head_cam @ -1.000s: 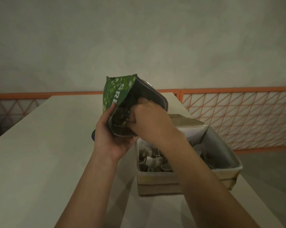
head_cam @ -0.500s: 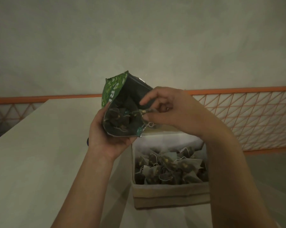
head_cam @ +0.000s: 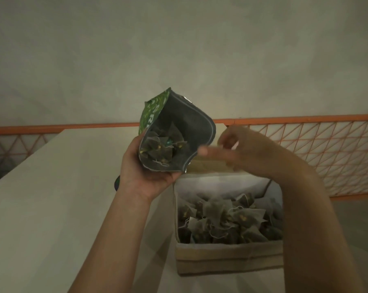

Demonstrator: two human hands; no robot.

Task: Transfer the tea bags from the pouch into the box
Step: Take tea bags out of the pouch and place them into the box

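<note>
1. The box sits nearest on the table, open side up; tea bags lie heaped inside it.
2. Above the box's far left corner, the left hand grips the pouch around its lower end; its long axis tilts up and away, mouth gaping toward the camera, more bags inside.
3. The right hand is motion-blurred just right of the mouth, fingers extended toward the pouch; whether it holds anything cannot be told.
4. Beyond stands an orange railing; then a wall.

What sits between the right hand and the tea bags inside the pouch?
In the head view, only the pouch's open mouth; the right hand, blurred, holds nothing beside it, clear of the tea bags.
</note>
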